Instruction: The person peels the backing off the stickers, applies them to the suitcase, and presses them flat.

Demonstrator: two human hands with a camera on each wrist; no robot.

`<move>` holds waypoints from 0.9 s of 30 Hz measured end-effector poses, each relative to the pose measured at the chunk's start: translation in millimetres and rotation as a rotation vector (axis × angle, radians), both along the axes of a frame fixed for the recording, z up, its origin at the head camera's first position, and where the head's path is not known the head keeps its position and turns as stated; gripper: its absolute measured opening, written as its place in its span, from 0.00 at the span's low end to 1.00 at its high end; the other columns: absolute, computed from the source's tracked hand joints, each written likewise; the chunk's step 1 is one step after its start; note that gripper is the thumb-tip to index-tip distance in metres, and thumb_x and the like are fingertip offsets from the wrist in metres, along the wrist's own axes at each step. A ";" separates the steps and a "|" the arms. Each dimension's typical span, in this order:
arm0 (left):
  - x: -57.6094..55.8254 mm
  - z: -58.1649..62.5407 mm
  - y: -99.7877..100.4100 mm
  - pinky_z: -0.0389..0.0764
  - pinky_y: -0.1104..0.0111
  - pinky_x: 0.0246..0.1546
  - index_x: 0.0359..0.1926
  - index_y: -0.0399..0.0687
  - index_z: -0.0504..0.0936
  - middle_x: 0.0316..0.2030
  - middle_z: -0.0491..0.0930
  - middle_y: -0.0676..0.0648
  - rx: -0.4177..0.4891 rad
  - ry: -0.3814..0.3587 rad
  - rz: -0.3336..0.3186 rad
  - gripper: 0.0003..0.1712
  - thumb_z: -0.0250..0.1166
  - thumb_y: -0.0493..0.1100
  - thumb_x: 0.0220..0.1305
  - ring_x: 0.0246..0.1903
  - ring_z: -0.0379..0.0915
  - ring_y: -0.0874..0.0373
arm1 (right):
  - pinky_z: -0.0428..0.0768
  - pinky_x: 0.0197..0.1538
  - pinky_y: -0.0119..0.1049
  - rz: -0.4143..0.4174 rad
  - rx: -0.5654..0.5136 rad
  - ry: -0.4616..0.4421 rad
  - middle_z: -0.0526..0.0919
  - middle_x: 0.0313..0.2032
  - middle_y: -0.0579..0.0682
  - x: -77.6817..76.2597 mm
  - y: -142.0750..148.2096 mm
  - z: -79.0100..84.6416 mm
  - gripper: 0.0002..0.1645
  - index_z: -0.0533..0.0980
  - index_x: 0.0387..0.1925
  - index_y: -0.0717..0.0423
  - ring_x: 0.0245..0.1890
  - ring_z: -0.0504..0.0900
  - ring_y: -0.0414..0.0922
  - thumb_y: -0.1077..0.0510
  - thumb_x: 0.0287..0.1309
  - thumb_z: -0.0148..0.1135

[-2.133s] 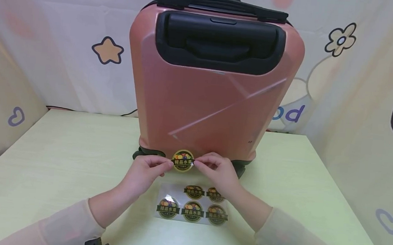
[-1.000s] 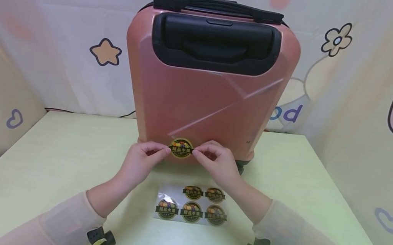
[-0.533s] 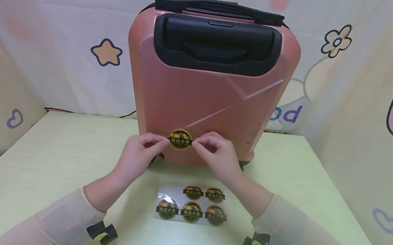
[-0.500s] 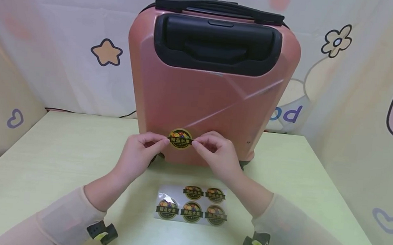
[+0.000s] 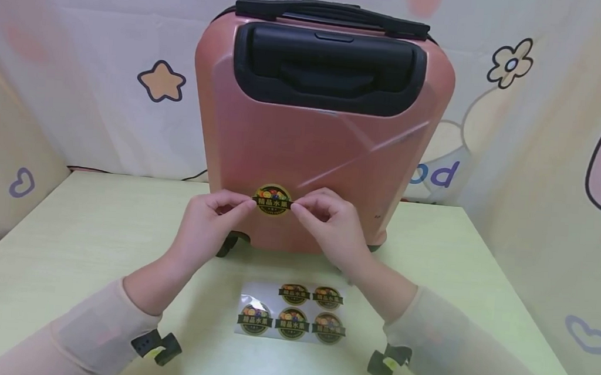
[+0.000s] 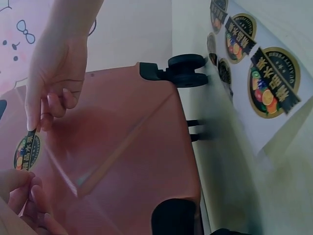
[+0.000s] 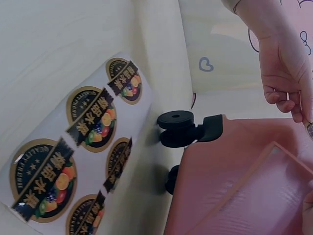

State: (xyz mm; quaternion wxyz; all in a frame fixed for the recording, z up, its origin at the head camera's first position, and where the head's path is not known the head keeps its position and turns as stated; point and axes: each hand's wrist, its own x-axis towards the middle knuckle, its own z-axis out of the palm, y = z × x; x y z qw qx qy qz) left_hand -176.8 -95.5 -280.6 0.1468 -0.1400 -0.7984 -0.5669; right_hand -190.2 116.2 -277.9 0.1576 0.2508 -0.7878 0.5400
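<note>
A round black-and-gold sticker with a fruit picture is stretched between both hands, in front of the lower part of a pink suitcase. My left hand pinches its left tab between thumb and forefinger. The right tab is pinched the same way by my right hand. In the left wrist view the sticker overlaps the suitcase shell, fingertips at both ends. Only an edge of the sticker shows in the right wrist view.
On the table, before the suitcase, lies a white sheet bearing several like stickers; its upper left spot is bare. Black wheels jut from the suitcase's base. A patterned cloth hangs behind, with more cloth at both sides.
Both hands have risen together with the sticker, from the suitcase's bottom edge to higher over its shell, drifting slightly left. The sticker sheet has stayed in place.
</note>
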 end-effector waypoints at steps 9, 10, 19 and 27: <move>-2.6 8.0 -1.8 0.72 0.73 0.26 0.37 0.36 0.85 0.30 0.81 0.42 0.003 0.012 0.013 0.09 0.64 0.38 0.60 0.28 0.70 0.58 | 0.69 0.28 0.30 -0.013 0.022 0.048 0.80 0.33 0.46 -3.6 -2.1 7.4 0.05 0.83 0.29 0.60 0.27 0.72 0.41 0.61 0.55 0.65; -2.9 8.8 -1.9 0.72 0.73 0.26 0.37 0.35 0.85 0.30 0.81 0.41 0.004 0.016 0.014 0.09 0.64 0.38 0.60 0.28 0.70 0.59 | 0.69 0.28 0.30 -0.012 0.022 0.054 0.80 0.33 0.46 -3.9 -2.3 8.3 0.05 0.83 0.29 0.60 0.27 0.72 0.41 0.61 0.55 0.65; -3.9 20.1 -3.1 0.68 0.73 0.22 0.37 0.36 0.85 0.27 0.80 0.43 0.009 0.056 0.044 0.09 0.65 0.39 0.60 0.26 0.67 0.59 | 0.66 0.24 0.31 0.002 0.024 0.072 0.76 0.26 0.46 -3.1 -4.6 20.1 0.06 0.83 0.31 0.59 0.22 0.68 0.43 0.59 0.56 0.64; -3.9 28.8 -6.2 0.70 0.74 0.27 0.38 0.36 0.85 0.30 0.80 0.44 0.016 0.059 0.049 0.10 0.65 0.40 0.60 0.29 0.69 0.58 | 0.60 0.22 0.33 0.000 0.025 0.100 0.61 0.14 0.49 -3.6 -8.9 31.3 0.06 0.82 0.33 0.60 0.17 0.61 0.44 0.61 0.55 0.65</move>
